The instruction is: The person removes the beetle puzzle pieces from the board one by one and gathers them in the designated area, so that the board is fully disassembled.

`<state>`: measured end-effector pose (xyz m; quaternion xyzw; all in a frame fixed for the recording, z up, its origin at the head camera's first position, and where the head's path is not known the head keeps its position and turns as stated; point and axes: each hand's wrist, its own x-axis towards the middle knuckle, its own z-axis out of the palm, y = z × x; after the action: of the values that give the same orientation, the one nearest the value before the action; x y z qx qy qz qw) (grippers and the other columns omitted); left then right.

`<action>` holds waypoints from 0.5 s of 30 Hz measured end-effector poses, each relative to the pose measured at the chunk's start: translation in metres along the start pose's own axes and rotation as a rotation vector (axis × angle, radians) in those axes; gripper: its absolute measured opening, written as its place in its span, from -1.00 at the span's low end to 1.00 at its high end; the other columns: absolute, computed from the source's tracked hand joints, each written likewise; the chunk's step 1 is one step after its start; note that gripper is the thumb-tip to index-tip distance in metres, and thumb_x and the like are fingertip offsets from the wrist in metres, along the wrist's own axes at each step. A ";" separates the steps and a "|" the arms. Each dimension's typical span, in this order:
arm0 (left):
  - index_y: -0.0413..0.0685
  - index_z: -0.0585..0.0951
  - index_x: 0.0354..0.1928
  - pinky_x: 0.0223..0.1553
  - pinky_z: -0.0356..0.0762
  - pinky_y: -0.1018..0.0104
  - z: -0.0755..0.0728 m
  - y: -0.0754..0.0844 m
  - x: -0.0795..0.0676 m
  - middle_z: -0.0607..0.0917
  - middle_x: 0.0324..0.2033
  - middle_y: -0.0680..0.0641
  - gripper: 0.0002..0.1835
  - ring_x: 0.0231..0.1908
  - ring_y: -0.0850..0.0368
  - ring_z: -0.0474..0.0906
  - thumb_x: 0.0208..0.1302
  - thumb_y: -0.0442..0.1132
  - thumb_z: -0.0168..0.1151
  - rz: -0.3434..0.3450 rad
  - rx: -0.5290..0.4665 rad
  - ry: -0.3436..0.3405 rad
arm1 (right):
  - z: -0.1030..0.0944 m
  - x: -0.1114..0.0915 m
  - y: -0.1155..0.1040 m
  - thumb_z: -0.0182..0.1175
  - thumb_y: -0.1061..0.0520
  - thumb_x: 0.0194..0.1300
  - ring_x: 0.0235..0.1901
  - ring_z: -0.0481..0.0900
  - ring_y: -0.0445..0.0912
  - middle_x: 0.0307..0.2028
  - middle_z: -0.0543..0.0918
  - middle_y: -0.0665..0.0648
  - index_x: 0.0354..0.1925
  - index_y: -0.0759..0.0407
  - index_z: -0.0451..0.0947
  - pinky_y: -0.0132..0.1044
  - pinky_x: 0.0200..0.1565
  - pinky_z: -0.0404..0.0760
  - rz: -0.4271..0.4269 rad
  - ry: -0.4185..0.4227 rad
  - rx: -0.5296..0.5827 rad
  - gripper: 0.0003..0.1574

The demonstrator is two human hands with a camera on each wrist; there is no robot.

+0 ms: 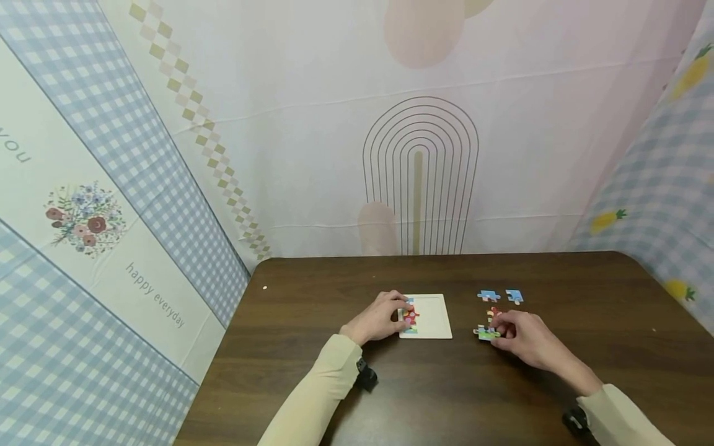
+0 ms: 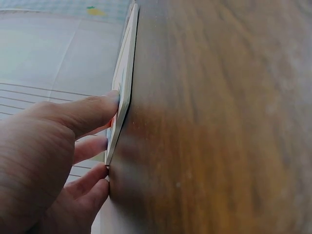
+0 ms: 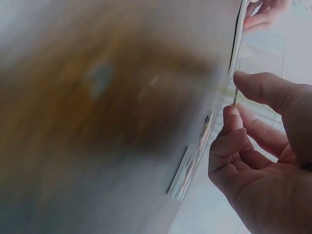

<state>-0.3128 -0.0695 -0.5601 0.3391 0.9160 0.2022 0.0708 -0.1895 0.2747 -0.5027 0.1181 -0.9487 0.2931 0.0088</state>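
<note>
In the head view my left hand [image 1: 382, 317] rests at the left side of a white square puzzle tray [image 1: 434, 317]. Its thumb and fingertips touch the coloured jigsaw pieces [image 1: 411, 314] lying along the tray's left side. The left wrist view shows the thumb [image 2: 95, 112] stretched over the tray's rim [image 2: 127, 83]. To the right of the tray, my right hand [image 1: 527, 339] pinches a green jigsaw piece [image 1: 486, 333]. Seen edge-on in the right wrist view, that piece [image 3: 236, 96] stands between thumb and fingertip. A red jigsaw piece [image 1: 493, 313] lies just beyond, partly hidden by the right hand.
Two blue jigsaw pieces, one on the left [image 1: 488, 296] and one on the right [image 1: 514, 296], lie farther back on the dark wooden table [image 1: 312, 279]. A small white speck [image 1: 264, 287] sits near its back left corner. A printed cloth [image 1: 312, 155] hangs behind the table.
</note>
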 end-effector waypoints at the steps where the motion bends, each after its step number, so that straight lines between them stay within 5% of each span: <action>1: 0.20 0.68 0.41 0.51 0.49 0.13 0.000 0.000 0.000 0.56 0.45 0.10 -0.52 0.51 0.08 0.39 0.54 0.08 0.35 -0.001 0.002 0.000 | -0.001 -0.001 0.002 0.58 0.19 0.24 -0.38 0.41 -0.37 -0.35 0.66 -0.07 -0.16 0.16 0.75 -0.39 -0.31 0.47 0.002 0.001 -0.006 -0.78; 15: 0.19 0.67 0.42 0.52 0.48 0.12 0.003 -0.004 0.002 0.56 0.45 0.10 -0.52 0.51 0.09 0.38 0.55 0.08 0.34 0.002 -0.010 0.004 | -0.012 -0.008 0.019 0.59 0.19 0.22 -0.37 0.42 -0.35 -0.35 0.64 -0.06 -0.18 0.13 0.78 -0.36 -0.32 0.45 0.030 -0.027 -0.052 -0.78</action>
<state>-0.3159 -0.0696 -0.5646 0.3393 0.9148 0.2073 0.0706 -0.1871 0.2982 -0.5042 0.1074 -0.9577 0.2668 -0.0056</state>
